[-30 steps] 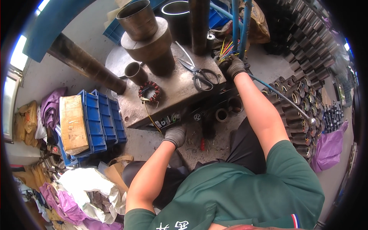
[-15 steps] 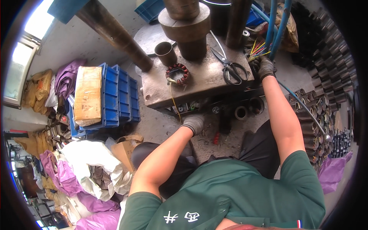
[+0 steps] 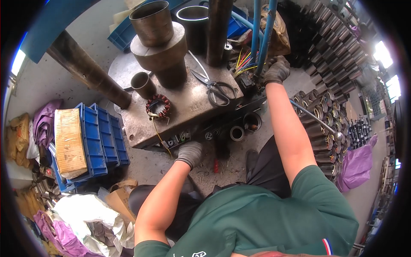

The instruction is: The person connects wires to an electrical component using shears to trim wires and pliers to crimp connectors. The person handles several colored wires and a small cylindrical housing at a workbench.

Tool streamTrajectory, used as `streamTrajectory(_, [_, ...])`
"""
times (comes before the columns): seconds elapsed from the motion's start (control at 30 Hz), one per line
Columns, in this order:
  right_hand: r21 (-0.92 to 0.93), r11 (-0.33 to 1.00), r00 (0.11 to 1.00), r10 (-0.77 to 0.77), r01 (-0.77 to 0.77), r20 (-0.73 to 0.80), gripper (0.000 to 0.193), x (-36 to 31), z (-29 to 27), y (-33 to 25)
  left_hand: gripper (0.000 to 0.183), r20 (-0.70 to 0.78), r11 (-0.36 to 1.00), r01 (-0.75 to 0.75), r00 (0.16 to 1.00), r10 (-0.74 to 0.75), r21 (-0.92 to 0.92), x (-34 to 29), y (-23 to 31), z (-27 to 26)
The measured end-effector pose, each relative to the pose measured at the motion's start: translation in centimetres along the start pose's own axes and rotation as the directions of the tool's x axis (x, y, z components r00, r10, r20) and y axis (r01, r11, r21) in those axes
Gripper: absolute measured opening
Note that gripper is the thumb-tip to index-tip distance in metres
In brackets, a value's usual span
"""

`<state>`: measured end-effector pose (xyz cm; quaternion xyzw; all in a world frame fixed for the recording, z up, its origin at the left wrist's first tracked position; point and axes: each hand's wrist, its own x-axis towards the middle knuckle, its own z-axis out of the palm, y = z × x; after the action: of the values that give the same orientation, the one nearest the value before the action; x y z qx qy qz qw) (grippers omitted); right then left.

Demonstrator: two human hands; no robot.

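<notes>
My left hand [image 3: 189,154], in a grey glove, is at the front edge of the metal press table [image 3: 188,112]; its fingers are hidden against the dark space below. Beyond the table's right corner is my gloved right hand [image 3: 277,70], beside blue hoses [image 3: 261,43] and thin coloured tubes or wires [image 3: 244,61]. Its fingers look bent, but their grip is unclear. On the table lie a wound copper coil ring [image 3: 158,107] with a yellowish lead hanging over the edge, black-handled scissors [image 3: 217,90] and a small metal sleeve [image 3: 143,85]. A thick press cylinder [image 3: 159,51] stands behind.
Stacked blue crates [image 3: 97,135] with a cardboard box [image 3: 69,141] stand left. A ball-ended rod [image 3: 317,120] slants across the right side, near stacked metal cylinders [image 3: 327,147]. Below the table are metal rings [image 3: 236,133] and a red-handled tool [image 3: 216,165]. White sacking [image 3: 85,218] lies lower left.
The view has swung right, so the table appears further left. My right hand has moved outward from the table corner. My left hand stays by the front edge; the coil and scissors have not moved.
</notes>
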<state>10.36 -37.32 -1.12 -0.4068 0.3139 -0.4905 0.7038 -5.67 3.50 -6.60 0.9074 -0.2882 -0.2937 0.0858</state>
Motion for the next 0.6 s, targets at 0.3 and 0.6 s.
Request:
streamTrajectory(0.3, [-0.601, 0.791, 0.935, 0.29, -0.115, 0.203, 0.034, 20.0, -1.3, 1.5, 0.024, -0.174, 0.965, -0.259, 0.95, 0.259, 0.024, 4.2, 3.7, -0.1])
streamTrajectory(0.6, [0.133, 0.968, 0.977, 0.207, -0.212, 0.054, 0.032, 7.5, 0.3, 0.9, 0.026, -0.015, 0.982, -0.185, 0.982, 0.186, 0.045, 3.0, 2.3, -0.3])
